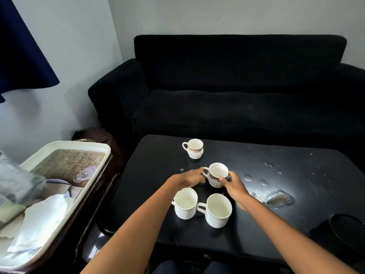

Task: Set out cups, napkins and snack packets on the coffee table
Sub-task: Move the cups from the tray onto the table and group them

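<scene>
**Two hands on a patterned cup at mid-table**

The patterned cup stands upright on the coffee table, just beyond the two plain cups. The left hand curls its fingers at the handle, which points left; the right hand pinches the body from the opposite side. Both lie equally near — the cup sits between them. A matching cup stands farther beyond; napkins wait on the tray, well left of the cup.

Wall: pale grey, plain, running behind everything.
Curtain: dark blue, hanging at upper left.
Sofa: black, standing against the wall.
Side stand: dark wood, sitting at left.
Light: soft daylight glinting off glossy dark surfaces.
</scene>
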